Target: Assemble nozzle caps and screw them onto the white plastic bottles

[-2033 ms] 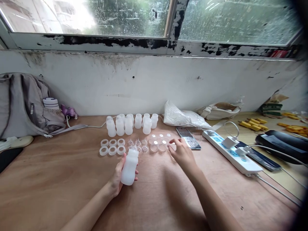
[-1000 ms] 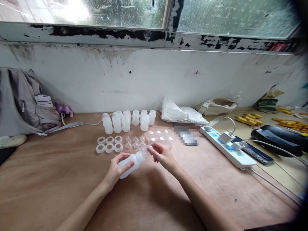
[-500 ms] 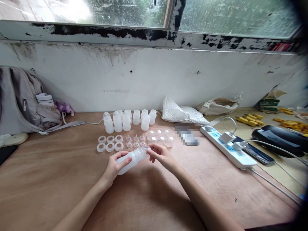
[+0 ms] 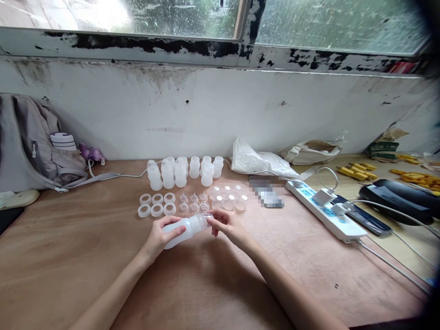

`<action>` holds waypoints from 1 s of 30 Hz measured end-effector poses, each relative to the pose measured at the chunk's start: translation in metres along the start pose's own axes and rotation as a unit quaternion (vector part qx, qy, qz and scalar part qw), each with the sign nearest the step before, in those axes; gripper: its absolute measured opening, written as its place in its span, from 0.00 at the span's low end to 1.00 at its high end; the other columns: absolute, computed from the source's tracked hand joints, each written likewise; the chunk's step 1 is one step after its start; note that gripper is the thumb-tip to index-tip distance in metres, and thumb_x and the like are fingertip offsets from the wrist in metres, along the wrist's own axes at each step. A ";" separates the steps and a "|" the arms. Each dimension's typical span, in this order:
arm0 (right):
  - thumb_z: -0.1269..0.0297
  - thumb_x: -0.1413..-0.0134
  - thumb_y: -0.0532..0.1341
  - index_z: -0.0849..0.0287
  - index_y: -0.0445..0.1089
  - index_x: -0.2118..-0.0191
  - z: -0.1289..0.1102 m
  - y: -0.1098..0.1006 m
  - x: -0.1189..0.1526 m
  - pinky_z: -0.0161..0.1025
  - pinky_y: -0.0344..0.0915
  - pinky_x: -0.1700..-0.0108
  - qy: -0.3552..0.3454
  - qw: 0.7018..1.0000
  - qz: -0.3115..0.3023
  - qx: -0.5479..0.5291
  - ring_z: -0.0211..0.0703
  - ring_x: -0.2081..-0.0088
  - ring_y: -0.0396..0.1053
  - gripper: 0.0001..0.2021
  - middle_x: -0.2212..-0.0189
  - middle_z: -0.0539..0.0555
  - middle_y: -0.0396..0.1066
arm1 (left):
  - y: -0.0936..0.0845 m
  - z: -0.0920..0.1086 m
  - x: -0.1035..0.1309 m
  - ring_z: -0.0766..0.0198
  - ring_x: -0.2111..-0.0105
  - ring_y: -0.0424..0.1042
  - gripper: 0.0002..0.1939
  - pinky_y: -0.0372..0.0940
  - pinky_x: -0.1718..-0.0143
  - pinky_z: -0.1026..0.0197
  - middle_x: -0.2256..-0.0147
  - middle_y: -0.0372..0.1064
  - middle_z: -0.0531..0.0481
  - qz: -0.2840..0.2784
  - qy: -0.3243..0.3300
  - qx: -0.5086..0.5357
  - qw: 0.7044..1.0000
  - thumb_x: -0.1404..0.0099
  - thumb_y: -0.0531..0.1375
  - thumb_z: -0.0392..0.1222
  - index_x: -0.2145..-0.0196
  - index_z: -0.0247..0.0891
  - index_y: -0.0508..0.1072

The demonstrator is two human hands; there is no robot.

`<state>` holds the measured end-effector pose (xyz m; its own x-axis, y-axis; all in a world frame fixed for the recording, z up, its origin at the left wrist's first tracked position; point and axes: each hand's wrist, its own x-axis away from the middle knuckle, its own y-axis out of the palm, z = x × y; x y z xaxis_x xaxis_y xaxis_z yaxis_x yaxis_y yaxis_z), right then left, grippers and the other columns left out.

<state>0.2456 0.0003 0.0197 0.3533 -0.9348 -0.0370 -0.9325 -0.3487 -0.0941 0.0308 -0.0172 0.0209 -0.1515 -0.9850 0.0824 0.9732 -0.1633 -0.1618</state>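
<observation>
white, frosted plastic forms the held bottle (image 4: 178, 233), tipped well over above the desk (image 4: 85, 256) with its neck pointing to the right. the person's left hand (image 4: 158, 234) wraps around the body of it, thumb over the near side and fingers over the far side, a closed and full grip. the right hand (image 4: 231, 225) has its grip closed to a pinch, thumb and fingertips on the clear cap (image 4: 203, 221) that covers the top end. whether the bottle's base touches the desk cannot be told.

beyond the held bottle and to its left, six translucent rings (image 4: 157, 215) lie flat in two rows of three. straight beyond its neck sit the clear teats (image 4: 194, 208), also in two rows, and beyond it to the right are the loose clear caps (image 4: 228, 205), partly behind the right hand. farther back from the held bottle, near the wall (image 4: 137, 110), a cluster of frosted bottles (image 4: 180, 175) stands upright, the leftmost front one with a clear top. well to the right of the held bottle lie a blurred-out phone (image 4: 270, 197) and a white power strip (image 4: 326, 213) with plugs in it.
</observation>
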 end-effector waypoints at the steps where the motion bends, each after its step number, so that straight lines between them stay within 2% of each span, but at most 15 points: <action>1: 0.56 0.53 0.59 0.62 0.67 0.68 0.001 0.001 0.000 0.31 0.58 0.79 0.001 1.000 -0.004 -0.004 0.32 0.82 0.61 0.13 0.80 0.48 0.63 | -0.002 0.001 0.000 0.62 0.69 0.67 0.16 0.61 0.72 0.67 0.69 0.71 0.48 -0.001 0.001 -0.009 1.000 0.52 0.62 0.48 0.67 0.34 0.73; 8: 0.56 0.53 0.59 0.63 0.66 0.70 0.005 0.003 -0.001 0.32 0.59 0.78 0.009 0.999 -0.028 -0.017 0.32 0.82 0.62 0.13 0.80 0.49 0.64 | -0.008 0.002 -0.001 0.63 0.72 0.67 0.16 0.60 0.73 0.66 0.71 0.70 0.49 -0.019 -0.004 -0.039 0.999 0.53 0.63 0.48 0.69 0.34 0.73; 19: 0.54 0.57 0.62 0.63 0.65 0.70 0.005 0.004 -0.001 0.34 0.64 0.74 0.020 0.998 -0.036 -0.052 0.35 0.78 0.66 0.16 0.79 0.50 0.66 | -0.005 0.003 0.002 0.60 0.70 0.67 0.17 0.62 0.71 0.64 0.70 0.70 0.47 0.003 -0.007 -0.037 0.999 0.53 0.63 0.49 0.69 0.34 0.73; 22: 0.50 0.57 0.60 0.62 0.62 0.71 0.004 0.007 0.001 0.30 0.61 0.81 0.071 0.994 -0.052 -0.071 0.34 0.81 0.65 0.17 0.80 0.48 0.66 | -0.004 0.004 0.001 0.61 0.71 0.67 0.16 0.62 0.72 0.64 0.70 0.69 0.48 -0.030 0.003 -0.060 0.998 0.53 0.62 0.49 0.69 0.35 0.73; 24: 0.45 0.53 0.54 0.61 0.62 0.72 0.003 0.013 0.002 0.28 0.56 0.87 0.127 0.985 -0.080 -0.086 0.34 0.84 0.63 0.20 0.82 0.48 0.64 | -0.005 0.005 0.001 0.61 0.71 0.67 0.15 0.62 0.71 0.64 0.70 0.69 0.48 -0.072 0.023 -0.087 0.993 0.54 0.63 0.47 0.69 0.35 0.74; 26: 0.42 0.51 0.48 0.62 0.63 0.73 0.002 0.021 0.004 0.29 0.54 0.88 0.162 0.977 -0.091 -0.108 0.35 0.84 0.62 0.24 0.83 0.49 0.63 | -0.005 0.006 0.002 0.61 0.70 0.67 0.15 0.62 0.70 0.64 0.69 0.69 0.48 -0.097 0.046 -0.117 0.987 0.54 0.64 0.46 0.69 0.36 0.74; 30: 0.43 0.51 0.50 0.62 0.64 0.73 0.002 0.037 0.009 0.30 0.57 0.82 0.125 0.981 -0.011 -0.146 0.35 0.79 0.62 0.23 0.78 0.50 0.63 | -0.005 0.006 0.004 0.61 0.70 0.67 0.15 0.61 0.70 0.64 0.70 0.68 0.49 -0.092 0.079 -0.148 0.982 0.54 0.64 0.46 0.68 0.37 0.75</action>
<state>0.2143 -0.0206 0.0142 0.3780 -0.9015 0.2108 -0.9196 -0.3392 0.1982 0.0265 -0.0199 0.0278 -0.3678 -0.9298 -0.0126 0.8379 -0.3255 -0.4382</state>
